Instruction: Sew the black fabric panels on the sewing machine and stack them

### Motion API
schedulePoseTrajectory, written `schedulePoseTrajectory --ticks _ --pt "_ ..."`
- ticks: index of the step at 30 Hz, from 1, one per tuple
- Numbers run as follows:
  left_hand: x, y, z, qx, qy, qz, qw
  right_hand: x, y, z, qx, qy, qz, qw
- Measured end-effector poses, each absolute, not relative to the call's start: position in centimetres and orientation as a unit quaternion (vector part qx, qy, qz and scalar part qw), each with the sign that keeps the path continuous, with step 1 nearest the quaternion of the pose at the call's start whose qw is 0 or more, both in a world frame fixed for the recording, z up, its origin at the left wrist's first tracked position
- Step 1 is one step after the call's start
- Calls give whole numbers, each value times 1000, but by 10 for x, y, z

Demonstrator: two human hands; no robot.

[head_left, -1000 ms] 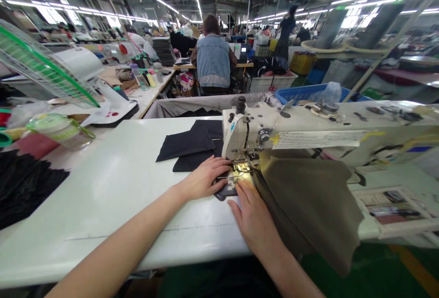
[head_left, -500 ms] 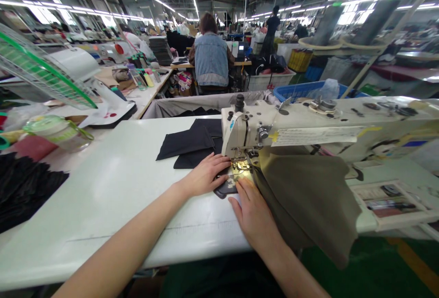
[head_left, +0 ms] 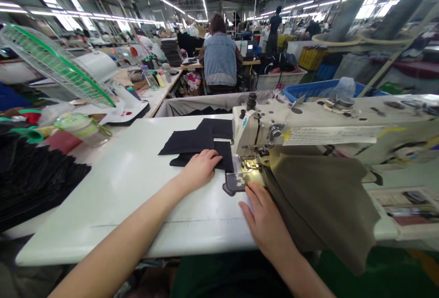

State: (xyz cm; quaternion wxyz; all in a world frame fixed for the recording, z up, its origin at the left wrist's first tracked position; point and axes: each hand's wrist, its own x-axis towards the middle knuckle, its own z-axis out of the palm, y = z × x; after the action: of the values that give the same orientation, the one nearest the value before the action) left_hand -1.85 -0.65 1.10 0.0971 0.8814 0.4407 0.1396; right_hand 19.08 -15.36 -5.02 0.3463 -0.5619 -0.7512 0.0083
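My left hand [head_left: 199, 169] rests on the dark fabric pieces [head_left: 192, 141] left of the sewing machine [head_left: 250, 128]; its fingers are bent together over the lowest piece, and whether they pinch it is hidden. My right hand [head_left: 264, 213] lies with fingers spread at the front of the lit needle plate [head_left: 255, 176], nothing visible in it. Beside it, a large olive-brown cloth [head_left: 315, 192] hangs from under the machine arm over the table's front edge. The dark pieces overlap one another on the pale tabletop [head_left: 137, 188].
At the left stand a green-edged fan [head_left: 61, 67], a clear lidded container [head_left: 84, 128] and a pile of black fabric [head_left: 37, 179]. A blue basket [head_left: 308, 89] is behind the machine. A person in a denim vest [head_left: 220, 60] sits ahead, back turned.
My left hand has moved left from the needle area onto the dark pieces, which have shifted slightly. My right hand stays by the plate. The view has turned a little left.
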Motion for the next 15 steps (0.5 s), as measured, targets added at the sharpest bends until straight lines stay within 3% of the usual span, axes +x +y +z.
schedulePoseTrajectory --ticks 3,9,11,15 --pt "-22 3 16 844 482 216 97 191 -153 -51 -557 -750 13 355" --pt "-37 -3 11 661 565 481 115 193 -154 -42 -556 -742 19 375" --pt "-42 -19 4 702 562 434 54 193 -156 -34 -554 -732 18 395" --pt "-42 -61 -1 889 422 178 1 187 -163 -14 -523 -745 39 412"
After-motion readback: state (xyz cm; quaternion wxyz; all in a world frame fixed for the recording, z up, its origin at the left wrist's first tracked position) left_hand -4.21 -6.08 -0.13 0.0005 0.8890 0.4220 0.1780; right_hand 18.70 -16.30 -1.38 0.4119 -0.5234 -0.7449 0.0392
